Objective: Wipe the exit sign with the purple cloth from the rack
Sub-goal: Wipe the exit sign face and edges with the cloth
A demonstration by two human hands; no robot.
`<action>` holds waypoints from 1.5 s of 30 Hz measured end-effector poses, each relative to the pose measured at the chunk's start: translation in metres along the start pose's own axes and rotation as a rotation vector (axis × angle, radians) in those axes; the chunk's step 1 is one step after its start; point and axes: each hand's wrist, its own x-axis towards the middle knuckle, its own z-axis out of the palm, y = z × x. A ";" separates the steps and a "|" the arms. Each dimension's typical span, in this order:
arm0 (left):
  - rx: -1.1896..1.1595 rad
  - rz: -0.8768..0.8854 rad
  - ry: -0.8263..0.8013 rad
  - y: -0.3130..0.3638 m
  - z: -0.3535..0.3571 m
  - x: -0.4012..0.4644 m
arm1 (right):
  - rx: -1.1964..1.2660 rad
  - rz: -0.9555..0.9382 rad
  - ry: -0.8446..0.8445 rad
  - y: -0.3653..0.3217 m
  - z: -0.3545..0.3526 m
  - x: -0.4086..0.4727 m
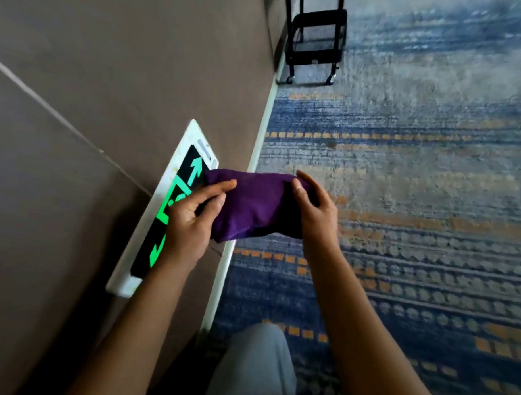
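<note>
A folded purple cloth (253, 206) is held between both hands, just off the wall and above the carpet's edge. My left hand (190, 221) grips its left end, and my right hand (315, 211) grips its right end from above. The exit sign (177, 179), a white-framed black panel with glowing green arrows and a running figure, is mounted low on the brown wall. My left hand and the cloth cover part of the sign's middle. The cloth's far corner lies close to the sign's upper arrow; I cannot tell whether it touches.
A black wheeled rack (315, 39) stands against the wall farther down the corridor. A white skirting strip (261, 132) runs along the wall's base. Blue and orange patterned carpet (402, 172) fills the right side. My grey-trousered knee (253, 362) is at the bottom.
</note>
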 end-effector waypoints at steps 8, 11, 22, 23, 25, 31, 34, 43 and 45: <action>-0.017 -0.154 0.138 -0.014 -0.032 -0.017 | -0.031 0.057 -0.188 0.002 0.019 -0.010; -0.064 -0.212 0.070 -0.017 -0.036 -0.021 | 0.043 0.160 -0.184 -0.005 0.017 -0.008; -0.201 -0.364 -0.143 -0.002 -0.046 -0.023 | 0.264 0.208 -0.373 -0.019 0.040 -0.003; -0.157 -0.385 -0.156 0.000 -0.046 -0.023 | 0.238 0.199 -0.408 -0.020 0.043 -0.005; -0.051 -0.425 -0.223 0.005 -0.047 -0.023 | 0.179 0.170 -0.463 -0.023 0.044 -0.008; -0.036 -0.477 -0.374 0.016 -0.055 -0.027 | -0.081 0.093 -0.464 -0.039 0.035 -0.023; -0.048 -0.393 -0.287 0.017 -0.057 -0.026 | -0.153 0.099 -0.289 -0.043 0.043 -0.025; -0.003 -0.277 -0.057 0.023 -0.067 -0.041 | -0.407 -0.319 -0.175 -0.027 0.076 -0.087; -0.027 -0.232 -0.069 0.028 -0.067 -0.043 | -0.439 -0.297 -0.251 -0.019 0.081 -0.089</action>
